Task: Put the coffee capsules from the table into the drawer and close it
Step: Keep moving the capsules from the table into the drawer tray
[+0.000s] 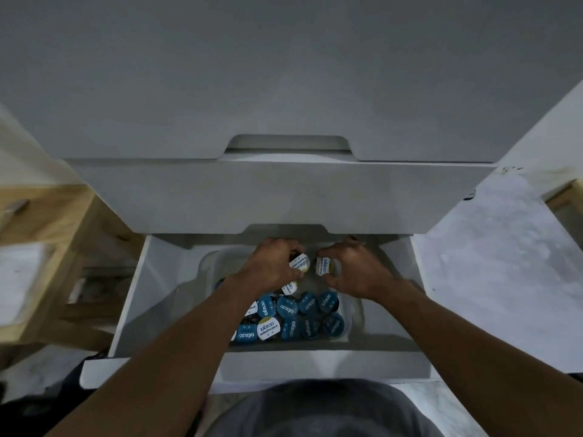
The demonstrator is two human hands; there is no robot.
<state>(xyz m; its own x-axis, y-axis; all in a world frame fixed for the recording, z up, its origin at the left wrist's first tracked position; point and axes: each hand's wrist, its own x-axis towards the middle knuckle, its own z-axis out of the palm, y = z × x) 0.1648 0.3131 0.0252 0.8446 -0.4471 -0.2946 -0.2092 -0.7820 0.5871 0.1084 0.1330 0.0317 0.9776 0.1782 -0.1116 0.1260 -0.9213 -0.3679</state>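
The white bottom drawer point(148, 298) stands pulled open below me. Inside it a clear plastic tub point(210, 263) holds several coffee capsules point(295, 313), most with blue lids and a few with white and yellow lids. My left hand point(271, 263) grips a white-lidded capsule point(299, 264) over the far end of the tub. My right hand point(353, 268) grips another white-lidded capsule point(324, 266) beside it. Both hands reach in under the drawer above.
A second white drawer front point(284, 197) with a cut-out handle hangs over the far part of the open drawer. A wooden frame point(60, 234) stands to the left. Pale marbled floor point(492, 272) lies to the right. My grey-clad knee point(328, 408) sits in front of the drawer.
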